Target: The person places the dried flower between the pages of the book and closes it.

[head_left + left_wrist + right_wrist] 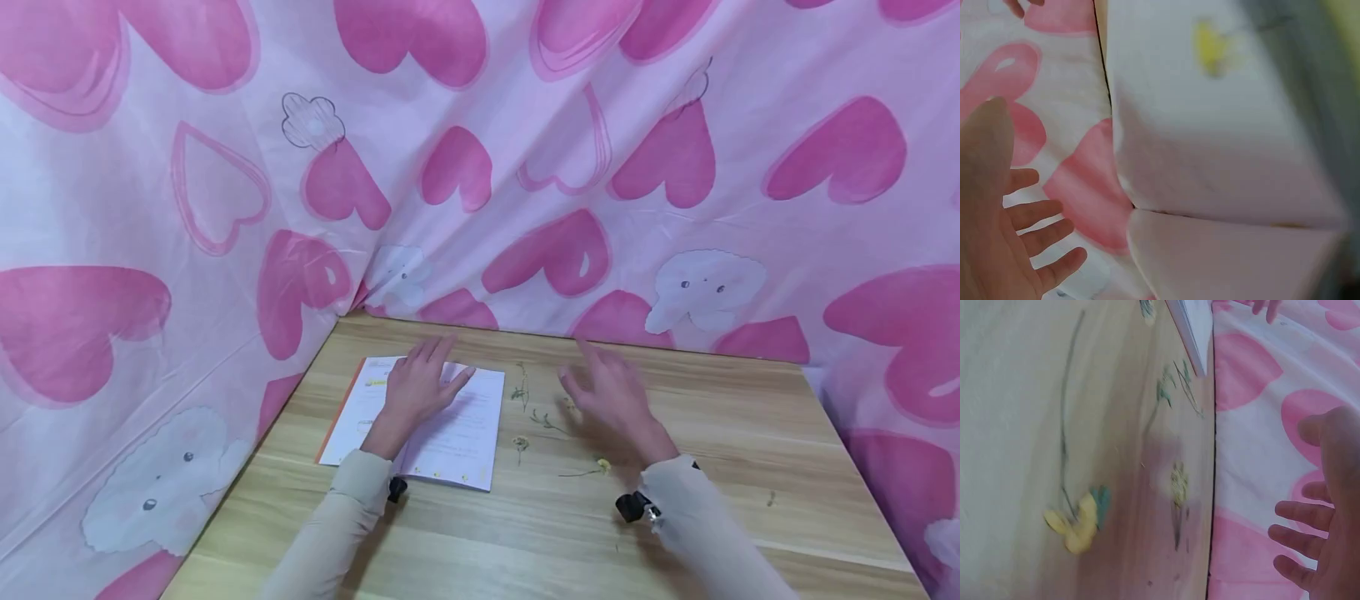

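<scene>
White booklet (pixel 461 442) — left hand (pixel 417 385) raised above | flowers (pixel 603 466) — right hand (pixel 613 396) raised near | fingers (pixel 1297 540) outspread, holding nothing

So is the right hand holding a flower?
No, the right hand holds nothing in the right wrist view, and the yellow flower lies on the table.

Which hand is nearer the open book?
Left. The left hand is over the open book; the right hand is off to the book's right, over the wooden table.
</scene>
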`<state>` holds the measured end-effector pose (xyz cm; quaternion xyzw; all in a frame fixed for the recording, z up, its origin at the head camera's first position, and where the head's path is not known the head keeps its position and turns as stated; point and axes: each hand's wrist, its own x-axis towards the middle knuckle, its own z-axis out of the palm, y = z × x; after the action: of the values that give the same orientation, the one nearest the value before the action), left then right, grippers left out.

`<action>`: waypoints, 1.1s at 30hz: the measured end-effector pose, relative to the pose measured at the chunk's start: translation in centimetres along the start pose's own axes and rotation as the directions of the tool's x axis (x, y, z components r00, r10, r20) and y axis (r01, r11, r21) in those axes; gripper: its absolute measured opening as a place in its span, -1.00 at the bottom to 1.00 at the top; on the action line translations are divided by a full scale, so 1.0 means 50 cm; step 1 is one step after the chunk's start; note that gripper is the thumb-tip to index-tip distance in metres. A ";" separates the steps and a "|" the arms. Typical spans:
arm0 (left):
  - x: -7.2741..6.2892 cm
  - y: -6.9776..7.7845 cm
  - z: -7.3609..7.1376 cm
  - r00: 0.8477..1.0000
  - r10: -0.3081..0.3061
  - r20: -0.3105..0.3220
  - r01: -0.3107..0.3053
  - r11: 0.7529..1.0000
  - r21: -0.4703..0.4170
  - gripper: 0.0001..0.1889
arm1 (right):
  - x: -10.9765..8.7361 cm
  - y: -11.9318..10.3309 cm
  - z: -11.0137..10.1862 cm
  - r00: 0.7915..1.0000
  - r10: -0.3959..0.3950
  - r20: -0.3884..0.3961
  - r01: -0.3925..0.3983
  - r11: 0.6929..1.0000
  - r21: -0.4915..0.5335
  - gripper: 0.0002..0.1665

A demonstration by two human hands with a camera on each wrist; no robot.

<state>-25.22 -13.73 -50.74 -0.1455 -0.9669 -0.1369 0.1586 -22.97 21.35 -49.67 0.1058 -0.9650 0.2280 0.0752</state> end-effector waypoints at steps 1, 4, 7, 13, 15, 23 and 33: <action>-0.007 -0.004 0.002 1.000 -0.007 0.000 0.007 1.000 0.001 -0.23 | -0.002 -0.004 0.005 1.000 -0.002 0.005 0.002 1.000 -0.002 -0.08; -0.030 -0.015 0.007 1.000 -0.025 -0.008 0.025 1.000 -0.002 -0.29 | -0.005 -0.013 0.019 1.000 -0.012 0.007 0.012 1.000 -0.009 -0.15; -0.051 -0.027 0.012 0.999 -0.037 -0.018 0.037 0.999 -0.006 -0.34 | -0.007 -0.018 0.033 1.000 -0.017 0.010 0.017 1.000 -0.011 -0.21; -0.079 -0.046 0.020 0.998 -0.059 -0.019 0.059 0.998 -0.025 -0.54 | -0.006 -0.027 0.065 0.999 0.005 0.047 -0.006 1.000 0.018 -0.32; -0.086 -0.052 0.020 0.999 -0.053 -0.006 0.053 0.998 -0.034 -0.63 | -0.006 -0.032 0.075 0.998 0.012 0.059 -0.014 0.999 0.033 -0.37; -0.107 -0.069 0.024 0.999 -0.015 0.031 0.017 0.998 -0.058 -0.62 | 0.001 -0.047 0.117 0.994 0.003 0.105 -0.004 1.000 0.006 -0.44; -0.112 -0.075 0.032 0.998 -0.026 0.062 0.032 0.995 -0.096 -0.63 | 0.005 -0.061 0.150 0.995 -0.012 0.101 0.016 0.999 -0.038 -0.38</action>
<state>-21.78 -17.99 -54.95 -0.1430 -0.9655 -0.1817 0.1201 -23.19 15.21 -54.94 0.1224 -0.9710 0.2032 0.0300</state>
